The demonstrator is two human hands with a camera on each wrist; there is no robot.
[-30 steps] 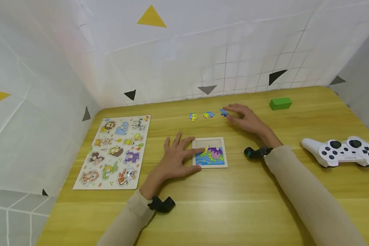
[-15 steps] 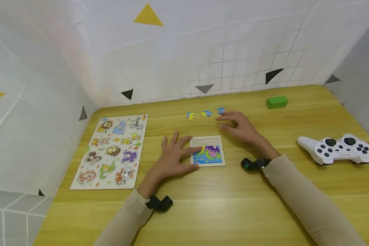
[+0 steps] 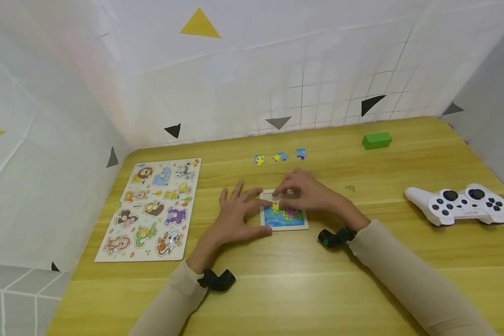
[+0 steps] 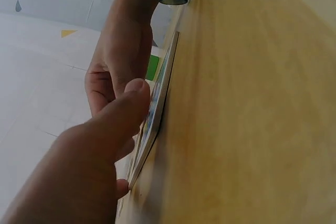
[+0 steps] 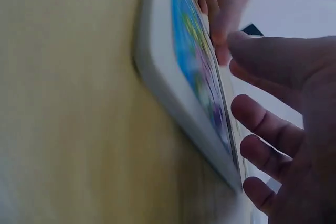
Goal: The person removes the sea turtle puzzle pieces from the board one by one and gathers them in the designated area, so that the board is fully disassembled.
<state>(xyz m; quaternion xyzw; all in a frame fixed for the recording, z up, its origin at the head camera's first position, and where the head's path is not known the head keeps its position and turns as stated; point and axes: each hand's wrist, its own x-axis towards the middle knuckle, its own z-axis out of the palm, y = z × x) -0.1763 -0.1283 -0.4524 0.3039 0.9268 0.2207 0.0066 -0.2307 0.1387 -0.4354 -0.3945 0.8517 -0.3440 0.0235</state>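
Head view: I have the left hand point(image 3: 235, 217) spread wide, fingers extended, thumb at the near-left corner of the puzzle frame point(image 3: 290, 229) and index across its left rim; looks like bracing, so the thin tray doesn't skate on the smooth wood-grain table point(image 3: 277, 289). Right hand point(image 3: 304, 189) comes over the frame from its far right, thumb-index gap narrow; can't tell if a piece is pinched. Three loose pieces point(image 3: 279, 157), small, flat, knobbed, sit spaced in a row beyond the right hand, probably for easy pickup. Flat animal board point(image 3: 179, 255) lies left of the left hand; green block point(image 3: 376, 141) and glossy white controller point(image 3: 462, 213) are off to the right hand's right, clear of both grips. Left wrist view: I see the frame edge-on, pale and slim, thumb tip against the near side, right hand just past it. Right wrist view: rounded frame corner, bright blue-green-purple print, blurred; thumb sits close to index, other fingers loosely bent, no piece visible between them.
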